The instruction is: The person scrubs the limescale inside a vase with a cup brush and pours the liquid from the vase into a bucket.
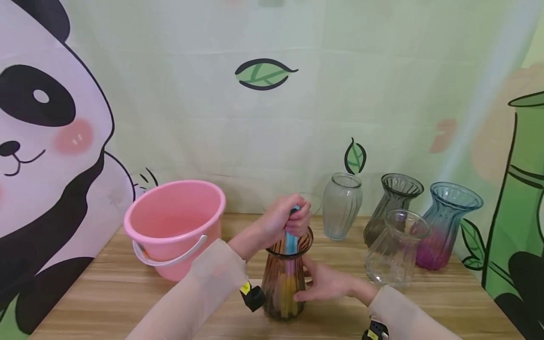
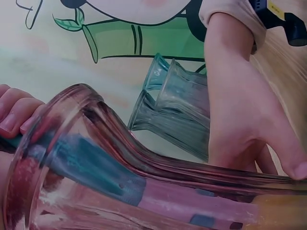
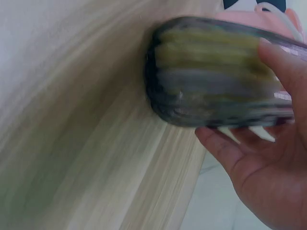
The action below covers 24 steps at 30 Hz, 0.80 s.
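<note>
The left hand (image 1: 285,218) curls round the blue handle of a brush (image 1: 291,241) sunk in the ribbed amber glass vase (image 1: 284,281), near the front edge of the wooden table (image 1: 106,293); the right hand (image 1: 325,282) cups the vase's side, fingers wrapped; bare tabletop lies left of it, the pink plastic bucket (image 1: 174,224) and four other glass vases (image 1: 393,252) stand behind.

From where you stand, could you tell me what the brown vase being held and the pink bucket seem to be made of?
The brown vase looks like tinted, ribbed glass: glossy, and the blue-handled brush shows through its wall. The pink bucket looks like smooth, opaque moulded plastic with a pale, probably plastic, handle.
</note>
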Each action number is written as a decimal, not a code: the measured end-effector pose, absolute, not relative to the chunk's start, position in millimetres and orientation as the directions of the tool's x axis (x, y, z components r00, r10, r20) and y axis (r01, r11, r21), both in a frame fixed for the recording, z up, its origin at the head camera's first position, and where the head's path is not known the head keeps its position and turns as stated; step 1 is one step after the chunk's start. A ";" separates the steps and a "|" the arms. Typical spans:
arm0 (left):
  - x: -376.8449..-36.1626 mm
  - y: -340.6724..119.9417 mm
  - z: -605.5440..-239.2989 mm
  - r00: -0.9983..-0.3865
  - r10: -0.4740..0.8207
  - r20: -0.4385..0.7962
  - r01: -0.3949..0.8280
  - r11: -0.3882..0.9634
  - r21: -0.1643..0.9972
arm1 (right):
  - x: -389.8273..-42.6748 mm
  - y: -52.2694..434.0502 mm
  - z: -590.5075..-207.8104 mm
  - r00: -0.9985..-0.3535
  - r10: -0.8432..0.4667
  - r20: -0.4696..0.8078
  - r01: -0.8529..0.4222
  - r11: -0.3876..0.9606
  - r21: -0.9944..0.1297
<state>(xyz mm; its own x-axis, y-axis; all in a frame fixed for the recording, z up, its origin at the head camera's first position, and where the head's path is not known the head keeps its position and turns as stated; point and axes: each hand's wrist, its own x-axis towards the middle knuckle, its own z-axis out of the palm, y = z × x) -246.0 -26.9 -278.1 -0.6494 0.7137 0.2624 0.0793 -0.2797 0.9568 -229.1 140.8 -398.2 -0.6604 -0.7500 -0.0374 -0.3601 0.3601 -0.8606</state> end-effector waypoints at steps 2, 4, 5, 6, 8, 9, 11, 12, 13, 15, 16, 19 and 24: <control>-246.6 -27.1 -278.6 -0.646 0.714 0.270 0.085 -0.285 0.955 | -230.5 142.8 -394.6 -0.645 -0.762 -0.057 -0.377 0.382 -0.844; -247.2 -27.6 -279.0 -0.643 0.715 0.274 0.084 -0.290 0.953 | -232.0 144.1 -393.4 -0.642 -0.764 -0.066 -0.389 0.399 -0.830; -247.5 -28.1 -279.0 -0.645 0.715 0.272 0.083 -0.288 0.954 | -232.4 144.2 -393.3 -0.644 -0.762 -0.068 -0.392 0.406 -0.825; -247.7 -28.7 -278.8 -0.646 0.714 0.269 0.079 -0.288 0.954 | -233.1 144.3 -394.0 -0.647 -0.760 -0.067 -0.398 0.410 -0.821; -248.3 -30.2 -277.7 -0.648 0.713 0.268 0.075 -0.290 0.954 | -233.5 143.9 -394.8 -0.654 -0.754 -0.061 -0.403 0.416 -0.815; -248.6 -31.0 -276.2 -0.648 0.714 0.265 0.066 -0.294 0.954 | -233.5 143.7 -395.3 -0.659 -0.750 -0.056 -0.409 0.419 -0.811; -249.8 -33.1 -271.2 -0.641 0.722 0.261 0.048 -0.302 0.952 | -233.5 143.4 -395.7 -0.667 -0.744 -0.045 -0.418 0.423 -0.804; -250.5 -34.2 -267.5 -0.637 0.726 0.261 0.038 -0.308 0.951 | -233.4 143.3 -396.0 -0.669 -0.742 -0.039 -0.424 0.425 -0.800; -251.4 -35.4 -262.9 -0.632 0.729 0.262 0.030 -0.315 0.949 | -233.1 143.0 -395.8 -0.673 -0.739 -0.035 -0.428 0.427 -0.797; -253.1 -37.7 -251.3 -0.624 0.736 0.264 0.011 -0.329 0.944 | -232.7 142.7 -395.8 -0.678 -0.735 -0.025 -0.438 0.431 -0.789; -253.9 -38.7 -244.6 -0.621 0.736 0.269 0.014 -0.333 0.943 | -232.6 142.5 -395.8 -0.680 -0.733 -0.024 -0.439 0.432 -0.788; -255.9 -40.8 -223.0 -0.621 0.727 0.294 0.029 -0.353 0.935 | -232.1 142.1 -395.6 -0.684 -0.729 -0.027 -0.430 0.433 -0.792; -254.8 -43.3 -195.6 -0.613 0.720 0.326 0.057 -0.370 0.927 | -231.7 141.3 -397.2 -0.680 -0.732 -0.037 -0.404 0.417 -0.814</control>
